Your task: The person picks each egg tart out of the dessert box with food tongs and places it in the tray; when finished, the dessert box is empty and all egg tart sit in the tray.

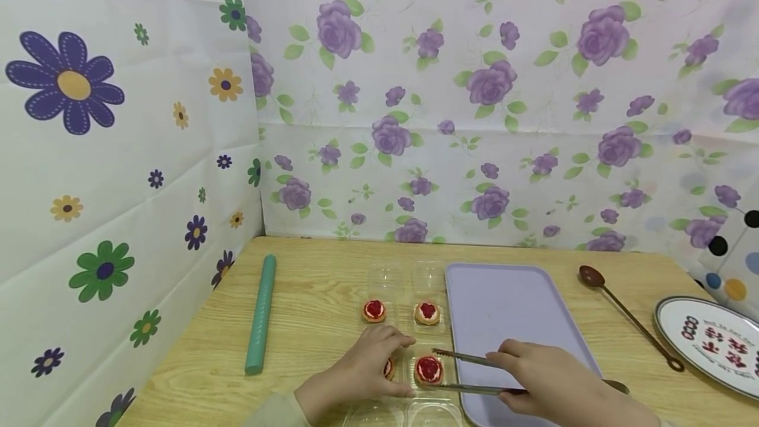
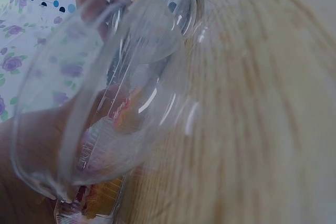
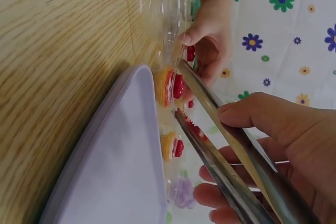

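My right hand (image 1: 548,377) grips metal tongs (image 1: 474,388) with their arms spread. In the head view, the toothed tips lie on either side of the near right tart (image 1: 429,370), a small tart with red fruit on pale cream. That tart sits in a clear plastic container (image 1: 435,414) whose round lids lie folded open. My left hand (image 1: 362,361) holds the container at its left, thumb on the near side and fingers curved over the far side. Beneath that palm, another tart (image 1: 388,368) is mostly hidden. The open lid (image 2: 157,145) fills much of the left wrist view.
Two more tarts, one left (image 1: 374,311) and one right (image 1: 427,313), sit in clear packs behind. A lilac tray (image 1: 504,308) adjoins on the right, with a brown ladle (image 1: 634,315) and a white plate (image 1: 711,341) beyond. A teal rolling pin (image 1: 261,315) lies left.
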`<action>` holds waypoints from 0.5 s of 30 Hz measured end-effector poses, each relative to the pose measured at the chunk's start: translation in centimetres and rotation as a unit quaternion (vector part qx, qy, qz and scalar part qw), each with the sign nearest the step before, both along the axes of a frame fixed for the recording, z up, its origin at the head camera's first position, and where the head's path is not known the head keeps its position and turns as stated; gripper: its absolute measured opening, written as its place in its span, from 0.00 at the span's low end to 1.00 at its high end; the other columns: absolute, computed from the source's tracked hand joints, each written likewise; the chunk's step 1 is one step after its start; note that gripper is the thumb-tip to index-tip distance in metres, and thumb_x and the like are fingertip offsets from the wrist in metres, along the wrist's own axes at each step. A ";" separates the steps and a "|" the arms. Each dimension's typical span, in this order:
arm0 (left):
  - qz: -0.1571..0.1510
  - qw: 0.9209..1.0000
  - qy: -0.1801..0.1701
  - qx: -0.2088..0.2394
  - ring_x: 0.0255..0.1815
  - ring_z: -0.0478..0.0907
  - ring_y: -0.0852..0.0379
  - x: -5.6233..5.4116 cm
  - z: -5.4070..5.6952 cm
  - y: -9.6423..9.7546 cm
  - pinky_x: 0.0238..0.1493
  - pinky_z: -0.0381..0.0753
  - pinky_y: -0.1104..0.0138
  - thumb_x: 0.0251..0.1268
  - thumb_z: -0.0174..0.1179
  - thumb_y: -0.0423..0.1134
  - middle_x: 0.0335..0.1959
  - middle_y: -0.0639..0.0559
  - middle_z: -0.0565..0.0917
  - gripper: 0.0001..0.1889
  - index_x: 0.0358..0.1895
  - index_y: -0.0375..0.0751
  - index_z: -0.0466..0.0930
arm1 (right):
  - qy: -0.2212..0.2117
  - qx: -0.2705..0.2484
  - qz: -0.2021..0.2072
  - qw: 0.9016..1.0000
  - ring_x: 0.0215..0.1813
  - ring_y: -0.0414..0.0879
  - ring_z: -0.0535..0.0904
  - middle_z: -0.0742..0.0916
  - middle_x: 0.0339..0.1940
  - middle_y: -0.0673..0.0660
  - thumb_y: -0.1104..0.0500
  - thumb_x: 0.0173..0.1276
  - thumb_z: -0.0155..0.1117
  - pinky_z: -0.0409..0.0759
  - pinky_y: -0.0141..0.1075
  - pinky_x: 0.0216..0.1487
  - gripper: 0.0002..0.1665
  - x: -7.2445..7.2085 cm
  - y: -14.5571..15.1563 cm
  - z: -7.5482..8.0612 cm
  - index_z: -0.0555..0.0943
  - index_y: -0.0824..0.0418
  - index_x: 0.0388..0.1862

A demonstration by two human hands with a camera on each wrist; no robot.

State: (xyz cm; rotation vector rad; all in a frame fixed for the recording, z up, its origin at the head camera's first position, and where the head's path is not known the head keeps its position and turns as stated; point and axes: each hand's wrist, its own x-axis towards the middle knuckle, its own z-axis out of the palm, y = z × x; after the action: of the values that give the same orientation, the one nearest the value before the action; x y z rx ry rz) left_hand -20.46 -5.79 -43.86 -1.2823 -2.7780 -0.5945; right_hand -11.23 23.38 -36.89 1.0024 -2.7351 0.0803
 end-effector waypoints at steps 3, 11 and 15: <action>0.002 1.000 -0.001 -0.001 0.58 0.70 0.59 0.0 0.0 0.0 0.66 0.68 0.58 0.46 0.69 0.63 0.51 0.61 0.77 0.39 0.62 0.49 0.73 | -0.014 0.009 -0.006 1.000 0.29 0.29 0.73 0.82 0.33 0.46 0.50 0.54 0.72 0.75 0.27 0.26 0.22 -0.1 -0.4 0.0 0.83 0.59 0.46; 0.001 1.000 -0.002 -0.002 0.58 0.70 0.59 0.1 0.1 0.0 0.67 0.68 0.59 0.47 0.69 0.63 0.51 0.61 0.77 0.39 0.63 0.49 0.73 | -0.018 0.028 -0.005 0.999 0.26 0.29 0.71 0.82 0.30 0.44 0.51 0.53 0.73 0.73 0.27 0.24 0.19 -0.7 -1.3 0.5 0.85 0.57 0.43; -0.001 1.000 -0.001 -0.002 0.58 0.70 0.59 0.1 0.2 0.0 0.67 0.67 0.59 0.47 0.69 0.63 0.51 0.61 0.77 0.39 0.63 0.48 0.73 | -0.018 0.040 0.003 0.999 0.26 0.29 0.72 0.82 0.29 0.43 0.51 0.52 0.74 0.73 0.27 0.23 0.18 -0.9 -1.5 0.8 0.85 0.56 0.42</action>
State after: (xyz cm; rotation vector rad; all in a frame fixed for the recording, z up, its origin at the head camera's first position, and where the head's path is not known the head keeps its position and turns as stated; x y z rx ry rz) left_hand -20.34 -5.79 -43.64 -1.2864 -2.7814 -0.5923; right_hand -12.14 21.87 -36.09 1.0412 -2.7878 -0.0112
